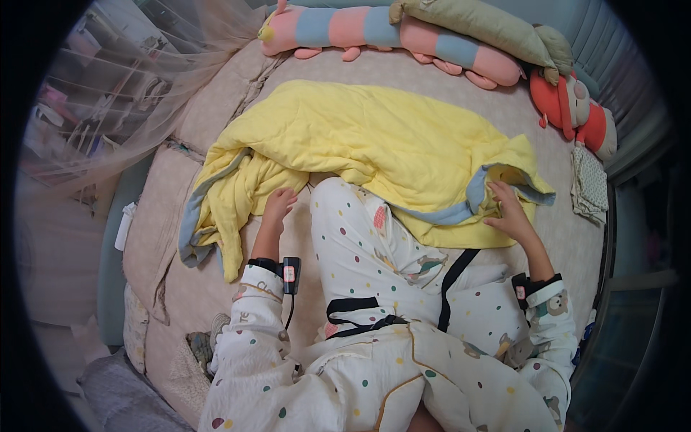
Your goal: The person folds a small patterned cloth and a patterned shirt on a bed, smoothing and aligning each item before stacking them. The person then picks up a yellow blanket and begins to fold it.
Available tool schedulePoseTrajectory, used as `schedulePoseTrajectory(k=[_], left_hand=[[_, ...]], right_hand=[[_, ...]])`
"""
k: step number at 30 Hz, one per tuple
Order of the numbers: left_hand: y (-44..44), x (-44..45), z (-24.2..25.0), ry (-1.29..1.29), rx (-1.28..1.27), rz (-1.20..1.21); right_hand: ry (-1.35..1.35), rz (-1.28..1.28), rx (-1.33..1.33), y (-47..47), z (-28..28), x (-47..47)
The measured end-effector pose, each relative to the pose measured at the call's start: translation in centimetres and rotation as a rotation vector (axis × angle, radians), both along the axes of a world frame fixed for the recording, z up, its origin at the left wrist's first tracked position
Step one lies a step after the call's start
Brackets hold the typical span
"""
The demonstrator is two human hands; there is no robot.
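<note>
A yellow quilt [345, 127] with a blue-grey underside and edging lies rumpled across the bed, beyond my bent knee. Its left end is bunched and folded over; at the right end, the blue edging curls up into a loose opening. My left hand [279, 205] is beside the bunched left part, fingers a little apart and holding nothing. Over the curled right end is my right hand [509, 212], thumb and fingers spread; whether the fingertips touch the cloth is hard to tell. Both wrists wear black straps with small devices.
Long pink-and-blue caterpillar plush toys [345, 27] line the bed's far edge, under a beige bolster [475, 29]. A red plush doll [594, 121] and folded patterned cloth [588, 183] lie at right. Sheer netting [178, 108] hangs at left. A black strap [456, 281] crosses my lap.
</note>
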State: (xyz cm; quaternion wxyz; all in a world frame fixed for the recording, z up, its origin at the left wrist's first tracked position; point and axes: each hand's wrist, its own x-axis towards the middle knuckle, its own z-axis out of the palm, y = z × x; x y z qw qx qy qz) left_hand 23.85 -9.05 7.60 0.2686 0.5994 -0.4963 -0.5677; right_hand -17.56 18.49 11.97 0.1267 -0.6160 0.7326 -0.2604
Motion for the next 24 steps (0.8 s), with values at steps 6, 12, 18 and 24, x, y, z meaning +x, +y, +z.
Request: schedulePoseTrajectory(k=[6,12,18,24], left_hand=[[-1.0,0.6,-0.7,0.006,-0.037,-0.08],[-3.9,-3.0,1.7,0.194,-0.018,0.03],[-5.1,-6.7,1.5,0.605,0.116,0.208],[-3.8,-7.1,2.5,1.029,0.114,0.313]], right_hand=[[-0.239,-0.052,0.046,-2.5,-1.0,1.5],[-0.186,-0.025,0.14,-2.4,-1.3,1.7],[-0.257,-0.015,0.129,-1.9,-1.2,1.3],[-0.217,-0.09,0.112,-2.5,-0.2,1.7]])
